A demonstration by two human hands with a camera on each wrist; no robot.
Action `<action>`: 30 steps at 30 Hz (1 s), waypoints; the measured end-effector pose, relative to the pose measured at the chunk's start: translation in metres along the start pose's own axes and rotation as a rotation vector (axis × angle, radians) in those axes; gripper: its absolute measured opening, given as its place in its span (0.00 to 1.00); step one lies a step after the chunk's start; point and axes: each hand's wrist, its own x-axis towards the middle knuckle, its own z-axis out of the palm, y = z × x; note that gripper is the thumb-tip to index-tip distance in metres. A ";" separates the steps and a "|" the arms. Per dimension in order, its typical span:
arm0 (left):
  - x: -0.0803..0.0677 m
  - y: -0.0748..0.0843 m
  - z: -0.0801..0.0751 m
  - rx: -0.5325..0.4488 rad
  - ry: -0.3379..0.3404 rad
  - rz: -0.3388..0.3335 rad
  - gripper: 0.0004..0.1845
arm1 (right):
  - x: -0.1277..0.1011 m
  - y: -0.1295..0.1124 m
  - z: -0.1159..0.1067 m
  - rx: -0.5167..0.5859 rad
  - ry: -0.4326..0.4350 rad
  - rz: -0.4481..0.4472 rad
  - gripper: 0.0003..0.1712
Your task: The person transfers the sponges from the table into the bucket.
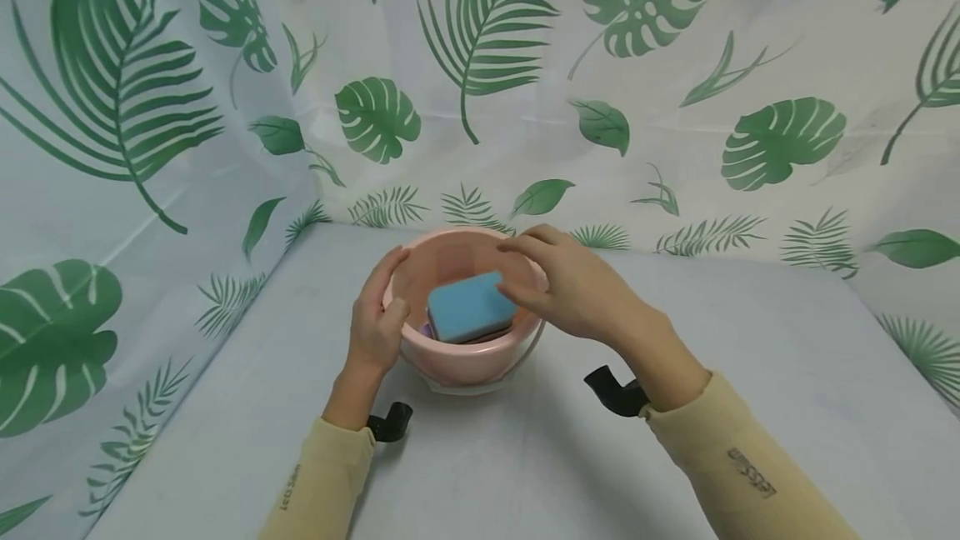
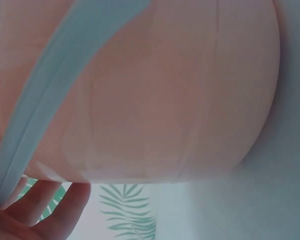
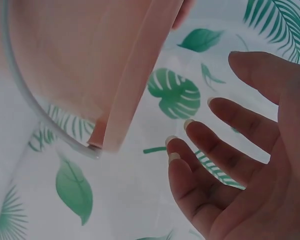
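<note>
A pink bucket [image 1: 465,365] stands upright with a pale handle [image 2: 45,95] hanging down round its outside. Inside lies a light-blue rectangular block [image 1: 471,307] with rounded corners, tilted; a bit of purple [image 1: 427,330] shows beside it, and whatever is underneath is mostly hidden. My left hand [image 1: 378,319] grips the bucket at the left of its rim, the fingers [image 2: 70,207] against the outer wall. Over the right side of the rim is my right hand [image 1: 573,282], its fingers spread and loosely bent with nothing between them. In the right wrist view those fingertips are apart from the bucket.
The bucket stands on a white surface [image 1: 742,407], close to the back wall sheet [image 1: 525,165] with green leaf prints. A similar sheet [image 1: 172,273] rises on the left. A black curved piece sticks out at each wrist.
</note>
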 end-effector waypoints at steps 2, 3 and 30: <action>0.000 0.000 -0.003 0.005 -0.023 0.001 0.37 | -0.003 0.001 0.000 0.004 0.027 -0.014 0.26; 0.001 0.001 -0.005 0.011 -0.037 0.001 0.37 | -0.005 0.002 -0.001 0.005 0.042 -0.019 0.24; 0.018 0.039 -0.044 0.427 -0.164 0.173 0.16 | -0.061 0.028 -0.020 -0.028 0.159 0.106 0.13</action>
